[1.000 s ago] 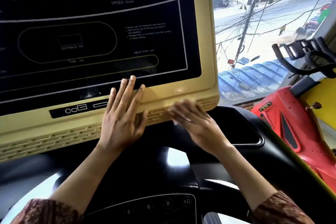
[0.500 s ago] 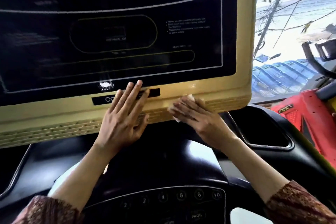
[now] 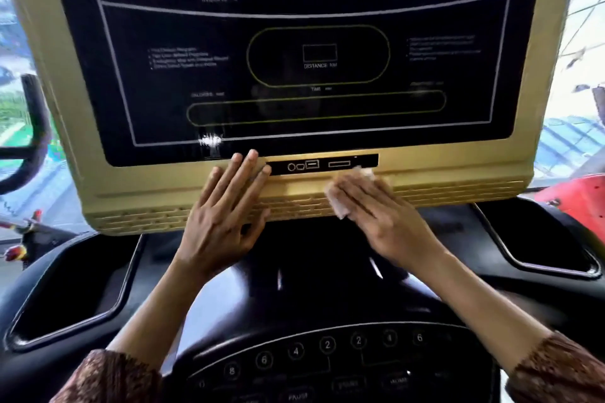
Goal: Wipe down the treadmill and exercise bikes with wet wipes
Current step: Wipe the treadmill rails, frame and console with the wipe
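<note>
Midway through the treadmill stage of the job, a person is working a wet wipe [image 3: 339, 204] along the gold lower frame [image 3: 147, 186] of the treadmill console [image 3: 537, 91]. The right hand [image 3: 383, 219] is pressing the wipe against the frame just under the right end of the black port strip [image 3: 322, 164]. Its fingers seem to be lying straight over the wipe, though motion blur is making the thumb hard to read. The left hand [image 3: 226, 219] is resting flat beside it with its fingers spread on the frame and 1 fingertip just at the strip's left end. It is holding nothing and is apparently bracing.

By the look of things, the stroke is heading for the console's left corner, so the next move is calling for more sideways passes, kept light near the open ports to keep moisture out. The vent grille [image 3: 458, 195], the dark display [image 3: 229, 26] and the numbered keypad [image 3: 327, 345] are likely waiting their turn. The red exercise bike [image 3: 579, 203] at the right edge is sitting apart from both hands.

Compared with 0.5 s earlier, both hands are sitting further left on the frame — the left one was covering the strip and is now clearing it. The wipe, then right of the strip, is now lying beneath it. The view is also centring on the console, with less street showing.
</note>
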`<action>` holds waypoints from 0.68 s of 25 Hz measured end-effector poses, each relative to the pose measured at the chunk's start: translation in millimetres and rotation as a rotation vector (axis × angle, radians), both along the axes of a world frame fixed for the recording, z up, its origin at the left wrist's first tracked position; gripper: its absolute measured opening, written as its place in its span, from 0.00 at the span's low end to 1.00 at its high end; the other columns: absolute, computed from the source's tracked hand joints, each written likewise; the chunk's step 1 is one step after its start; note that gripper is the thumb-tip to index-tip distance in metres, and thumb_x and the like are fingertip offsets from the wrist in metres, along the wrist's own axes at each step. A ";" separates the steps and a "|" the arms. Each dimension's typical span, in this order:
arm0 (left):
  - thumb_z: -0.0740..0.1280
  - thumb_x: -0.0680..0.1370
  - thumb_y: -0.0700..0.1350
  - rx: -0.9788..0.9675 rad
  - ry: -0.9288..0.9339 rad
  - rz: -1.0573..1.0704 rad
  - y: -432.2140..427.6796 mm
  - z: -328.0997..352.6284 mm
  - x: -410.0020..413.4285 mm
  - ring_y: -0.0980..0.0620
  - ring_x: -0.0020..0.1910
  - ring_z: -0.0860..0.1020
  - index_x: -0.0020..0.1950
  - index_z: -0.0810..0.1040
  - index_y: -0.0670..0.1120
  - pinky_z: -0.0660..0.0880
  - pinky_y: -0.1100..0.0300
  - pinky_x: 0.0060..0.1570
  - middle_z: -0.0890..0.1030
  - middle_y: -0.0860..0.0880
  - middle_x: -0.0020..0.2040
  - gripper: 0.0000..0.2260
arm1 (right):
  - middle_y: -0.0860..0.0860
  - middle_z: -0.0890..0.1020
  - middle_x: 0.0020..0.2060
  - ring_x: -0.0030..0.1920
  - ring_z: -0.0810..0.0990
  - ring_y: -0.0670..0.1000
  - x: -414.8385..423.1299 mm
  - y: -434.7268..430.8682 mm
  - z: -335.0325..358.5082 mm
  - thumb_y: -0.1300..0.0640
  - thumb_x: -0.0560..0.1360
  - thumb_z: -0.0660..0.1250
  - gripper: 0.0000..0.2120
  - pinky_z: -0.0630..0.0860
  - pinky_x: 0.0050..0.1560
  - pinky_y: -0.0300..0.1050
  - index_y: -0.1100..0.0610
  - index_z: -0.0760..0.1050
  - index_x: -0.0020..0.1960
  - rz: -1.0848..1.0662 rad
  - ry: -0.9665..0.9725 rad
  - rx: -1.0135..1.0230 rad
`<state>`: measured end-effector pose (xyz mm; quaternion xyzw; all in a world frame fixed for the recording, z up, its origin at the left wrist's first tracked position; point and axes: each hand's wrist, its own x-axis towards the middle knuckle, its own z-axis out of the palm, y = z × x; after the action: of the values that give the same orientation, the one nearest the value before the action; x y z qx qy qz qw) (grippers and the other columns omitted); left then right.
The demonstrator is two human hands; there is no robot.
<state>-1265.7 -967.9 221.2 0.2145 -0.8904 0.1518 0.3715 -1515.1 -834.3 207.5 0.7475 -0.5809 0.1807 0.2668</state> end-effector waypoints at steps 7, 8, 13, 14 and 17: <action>0.61 0.79 0.49 -0.002 0.037 0.008 -10.9 9.3 6.5 0.44 0.75 0.59 0.72 0.67 0.40 0.55 0.50 0.74 0.64 0.38 0.74 0.24 | 0.52 0.63 0.74 0.75 0.58 0.52 18.6 -43.6 36.9 0.55 0.82 0.57 0.22 0.53 0.75 0.50 0.55 0.60 0.75 0.008 0.058 -0.042; 0.61 0.79 0.49 0.003 0.043 0.014 -10.6 12.8 3.4 0.43 0.75 0.59 0.73 0.67 0.39 0.55 0.50 0.74 0.64 0.38 0.74 0.25 | 0.53 0.62 0.74 0.76 0.57 0.52 5.7 -38.5 41.7 0.56 0.82 0.57 0.23 0.51 0.76 0.50 0.56 0.59 0.75 -0.108 -0.099 -0.109; 0.63 0.78 0.48 0.031 0.067 0.000 -7.6 21.0 -12.3 0.42 0.75 0.59 0.73 0.66 0.39 0.55 0.50 0.75 0.62 0.38 0.74 0.25 | 0.52 0.58 0.75 0.77 0.53 0.51 21.1 -22.8 17.2 0.51 0.83 0.50 0.23 0.51 0.76 0.52 0.56 0.55 0.76 -0.094 -0.136 -0.073; 0.63 0.78 0.48 0.032 0.065 0.006 -8.0 21.5 -13.0 0.42 0.76 0.59 0.73 0.66 0.39 0.55 0.50 0.75 0.62 0.38 0.74 0.26 | 0.51 0.59 0.75 0.76 0.54 0.49 15.1 -19.6 15.0 0.51 0.83 0.50 0.22 0.52 0.76 0.51 0.55 0.56 0.76 -0.063 -0.072 -0.071; 0.63 0.78 0.48 0.040 0.070 0.011 -6.4 22.3 -17.6 0.42 0.76 0.58 0.73 0.66 0.39 0.55 0.49 0.75 0.62 0.38 0.75 0.26 | 0.52 0.60 0.75 0.76 0.54 0.51 -16.3 -14.4 24.2 0.52 0.84 0.49 0.22 0.54 0.75 0.51 0.57 0.56 0.76 -0.266 -0.226 -0.184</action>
<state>-1283.3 -974.4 243.4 0.2320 -0.8786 0.1282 0.3973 -1531.3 -848.7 231.7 0.6117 -0.6818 0.2787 0.2886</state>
